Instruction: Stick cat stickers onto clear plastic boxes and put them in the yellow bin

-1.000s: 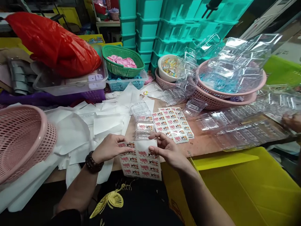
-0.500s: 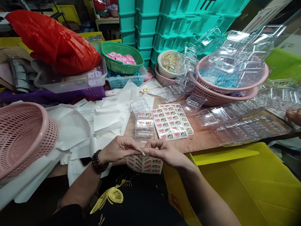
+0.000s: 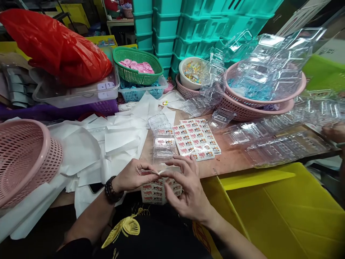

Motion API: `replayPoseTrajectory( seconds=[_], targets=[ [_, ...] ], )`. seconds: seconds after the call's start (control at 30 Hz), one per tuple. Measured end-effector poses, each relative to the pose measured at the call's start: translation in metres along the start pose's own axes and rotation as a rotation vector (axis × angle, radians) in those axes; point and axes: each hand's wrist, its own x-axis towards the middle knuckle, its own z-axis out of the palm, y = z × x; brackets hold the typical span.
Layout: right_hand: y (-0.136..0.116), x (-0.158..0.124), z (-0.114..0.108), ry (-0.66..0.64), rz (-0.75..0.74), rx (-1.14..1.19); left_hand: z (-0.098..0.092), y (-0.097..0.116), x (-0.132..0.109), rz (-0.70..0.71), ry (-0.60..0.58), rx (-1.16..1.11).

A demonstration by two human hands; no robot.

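My left hand (image 3: 134,176), with a dark bead bracelet on the wrist, pinches the upper edge of a sheet of stickers (image 3: 152,191) that hangs over the table's front edge. My right hand (image 3: 190,190) is beside it with thumb and fingers apart. Its index fingertip is at the sheet's top edge; whether it touches is hard to see. Just beyond my hands lie small clear plastic boxes (image 3: 164,143) in a row, some bearing cat-print stickers. To their right, more sticker sheets (image 3: 194,139) lie flat in a pile.
White backing papers (image 3: 121,139) cover the left of the table, by a pink basket (image 3: 54,154). Clear packaging overflows another pink basket (image 3: 234,104) at the right. A yellow box (image 3: 272,201) stands below the front edge. Someone else's hand (image 3: 334,132) is at far right.
My right hand has gone from pinching the sheet's edge to spread fingers, with its thumb dropped lower. The left hand keeps its pinch. The view has shifted slightly.
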Motion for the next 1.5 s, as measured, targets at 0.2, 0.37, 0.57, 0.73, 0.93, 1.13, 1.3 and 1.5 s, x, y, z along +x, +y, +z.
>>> replayPoseTrajectory(
  seconds=[0.2, 0.37, 0.57, 0.73, 0.93, 1.13, 1.3, 1.5],
  targets=[
    [0.001, -0.021, 0.020, 0.205, -0.252, -0.300, -0.003, 0.008, 0.001, -0.130, -0.179, -0.117],
    [0.008, -0.032, 0.021, 0.187, -0.434, -0.467, 0.000, 0.009, 0.007, -0.240, -0.231, -0.044],
    [0.021, -0.045, 0.021, 0.021, -0.432, -0.420, 0.001, 0.002, 0.010, -0.326, -0.311, -0.183],
    [0.018, -0.042, 0.023, -0.008, -0.485, -0.393, 0.009, -0.005, 0.013, -0.361, -0.261, -0.175],
    [0.011, -0.035, 0.003, 0.039, -0.423, -0.003, -0.003, 0.007, 0.006, -0.243, -0.144, -0.024],
    [0.073, -0.038, 0.013, 0.510, 0.564, 0.508, -0.048, 0.011, -0.004, 0.035, -0.044, 0.352],
    [0.095, -0.041, 0.059, 0.272, 0.606, 0.678, -0.037, -0.008, 0.015, 0.112, 0.015, 0.354],
    [0.078, -0.024, 0.091, 0.241, 0.547, 0.698, 0.001, -0.015, 0.029, 0.056, -0.019, 0.263]
  ],
)
